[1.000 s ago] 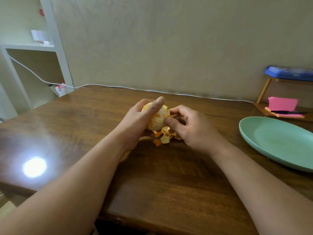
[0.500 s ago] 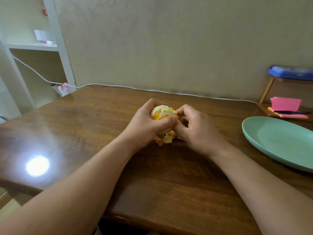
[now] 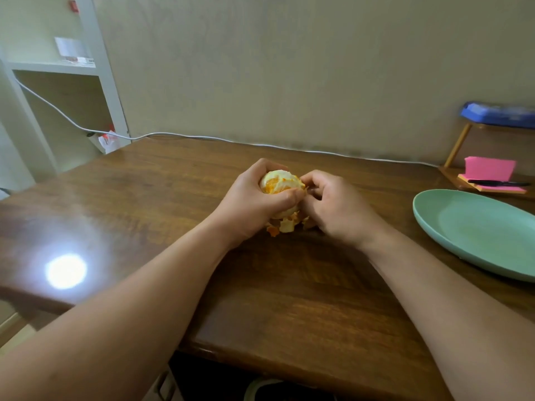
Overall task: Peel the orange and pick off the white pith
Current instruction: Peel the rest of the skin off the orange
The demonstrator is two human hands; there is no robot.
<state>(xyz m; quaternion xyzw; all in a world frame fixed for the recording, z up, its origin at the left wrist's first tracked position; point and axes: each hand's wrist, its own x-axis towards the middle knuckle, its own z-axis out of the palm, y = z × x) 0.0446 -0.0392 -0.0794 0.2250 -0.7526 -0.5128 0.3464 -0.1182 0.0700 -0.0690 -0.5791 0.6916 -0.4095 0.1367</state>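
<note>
A mostly peeled orange (image 3: 279, 183), pale with pith and patches of orange flesh, is held just above the middle of the wooden table (image 3: 304, 299). My left hand (image 3: 252, 204) grips it from the left, thumb across its front. My right hand (image 3: 333, 206) is against the orange's right side with fingers curled, fingertips pinching at its surface; what they hold is hidden. A small heap of torn peel pieces (image 3: 285, 225) lies on the table right under the orange.
A green plate (image 3: 477, 233) sits on the table at the right. Behind it a small wooden stand (image 3: 451, 175) carries pink sticky notes (image 3: 489, 169) and a pen. A white cable (image 3: 202, 138) runs along the table's back edge. White shelving stands at the far left.
My left hand turned the orange, moving its thumb from the top down across the front. My right hand moved up from the peel heap to the orange's right side.
</note>
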